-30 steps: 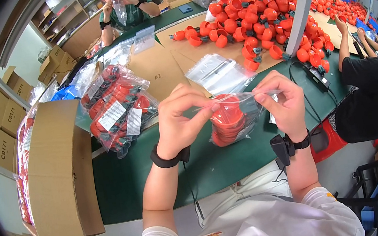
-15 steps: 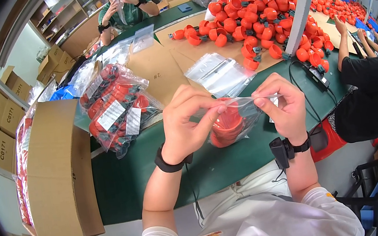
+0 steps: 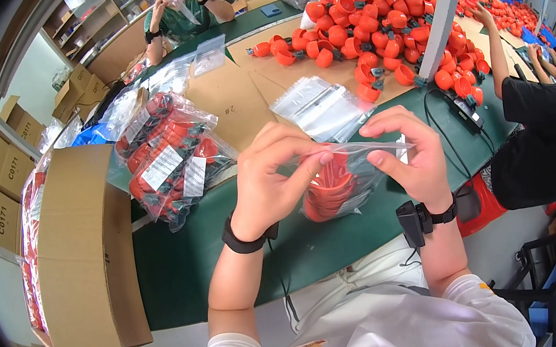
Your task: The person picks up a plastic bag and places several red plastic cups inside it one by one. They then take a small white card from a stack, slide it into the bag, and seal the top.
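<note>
The person's left hand [image 3: 275,181] has its thumb and forefinger pinched together on the top edge of a clear plastic bag [image 3: 362,187], near the bag's left end. The right hand [image 3: 415,159] is at the other end of that edge, its thumb and forefinger spread apart with the strip of plastic running between them; whether either fingertip touches it, one cannot tell. The bag hangs below the two hands, just in front of the person, over the green table [image 3: 193,276], and a stack of red cups [image 3: 327,198] shows through its left side. Whether its bottom rests on the tabletop is hard to tell. Just beyond the hands, a pile of flat clear bags [image 3: 322,108] lies on a cardboard sheet [image 3: 228,89]. To the left sits a heap of filled bags [image 3: 172,145] with white labels, and nearer the left edge stands a large cardboard box [image 3: 74,249]. A big mound of loose red cups [image 3: 378,30] spreads across the far right side, by a pale post [image 3: 443,11]. Across the table, a co-worker in a green shirt [image 3: 191,23] holds a clear bag near the face.
</note>
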`<state>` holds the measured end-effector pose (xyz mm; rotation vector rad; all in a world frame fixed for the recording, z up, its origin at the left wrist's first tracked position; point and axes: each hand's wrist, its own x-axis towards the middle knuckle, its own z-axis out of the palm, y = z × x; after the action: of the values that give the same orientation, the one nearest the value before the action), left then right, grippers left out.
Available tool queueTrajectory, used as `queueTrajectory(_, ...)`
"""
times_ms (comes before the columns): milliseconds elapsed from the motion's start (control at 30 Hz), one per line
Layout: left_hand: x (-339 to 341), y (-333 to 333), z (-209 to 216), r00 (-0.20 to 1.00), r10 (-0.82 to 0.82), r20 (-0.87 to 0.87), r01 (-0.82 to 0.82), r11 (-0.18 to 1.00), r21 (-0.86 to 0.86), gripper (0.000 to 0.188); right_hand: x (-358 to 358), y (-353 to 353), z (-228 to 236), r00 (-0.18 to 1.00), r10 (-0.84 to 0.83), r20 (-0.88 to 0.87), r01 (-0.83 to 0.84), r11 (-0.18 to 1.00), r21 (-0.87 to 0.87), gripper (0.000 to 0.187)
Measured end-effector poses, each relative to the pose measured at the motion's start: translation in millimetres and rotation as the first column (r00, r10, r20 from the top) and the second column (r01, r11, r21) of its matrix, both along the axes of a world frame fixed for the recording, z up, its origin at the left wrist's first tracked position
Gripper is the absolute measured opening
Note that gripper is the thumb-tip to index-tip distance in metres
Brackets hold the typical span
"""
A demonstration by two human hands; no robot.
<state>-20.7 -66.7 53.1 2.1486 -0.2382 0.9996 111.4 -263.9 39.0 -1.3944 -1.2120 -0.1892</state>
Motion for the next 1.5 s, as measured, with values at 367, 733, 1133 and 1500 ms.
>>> queueTrajectory(367,-1.2,2.3,1.0,0.999,-0.026,0.02,0.025,0.999,0.046,0.013,-2.2,0.1,-0.6,0.998,0.027,-0.053,-0.029,0.998,-0.052,0.008)
queueTrajectory(733,-3.5,-1.2,1.5,0.998,-0.057,-0.034,0.058,0.998,0.031,0.014,-5.9,4.2,4.8,1.0,-0.006,-0.017,0.004,0.997,-0.071,0.006)
queueTrajectory(1133,-8.2,-4.7,9.9,0.998,0.015,-0.06,-0.009,0.996,0.091,0.014,3.7,0.2,7.2,0.999,0.001,0.049,0.005,0.993,-0.116,0.005)
queueTrajectory(1500,-17.3,23.2,17.5,0.986,0.131,-0.108,-0.139,0.988,-0.073,0.013,39.1,-29.6,-4.1,0.956,-0.051,-0.289,0.055,0.998,0.005,0.022)
